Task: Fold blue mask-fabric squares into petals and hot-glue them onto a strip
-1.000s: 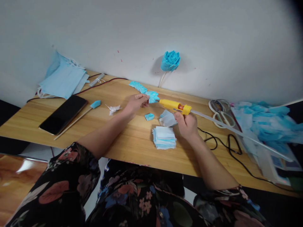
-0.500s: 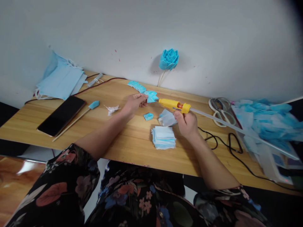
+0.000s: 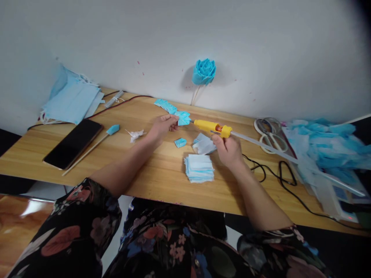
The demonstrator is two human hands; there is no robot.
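Note:
A small folded blue piece of mask fabric [image 3: 183, 118] is pinched in the fingers of my left hand [image 3: 165, 126]. My right hand [image 3: 228, 150] grips a yellow glue gun [image 3: 207, 126] with a long clear glue stick [image 3: 257, 143] sticking out behind. The gun's nozzle points left, at the edge of the blue piece; whether it touches I cannot tell. Behind my left hand lies a row of similar folded pieces [image 3: 165, 104]. One loose folded piece [image 3: 180, 143] and a stack of cut fabric squares [image 3: 198, 168] lie in front of the gun.
A blue fabric flower [image 3: 204, 72] on a stick leans on the wall. At left are masks [image 3: 72, 98], a phone [image 3: 73, 143] and a stick with a blue tip [image 3: 89, 150]. Scissors [image 3: 272, 141], a black cable [image 3: 285, 181] and a blue fabric pile [image 3: 327, 143] lie right.
The view has shifted very slightly. Both hands keep nearly the same pose, with the glue gun's nozzle still at the blue piece.

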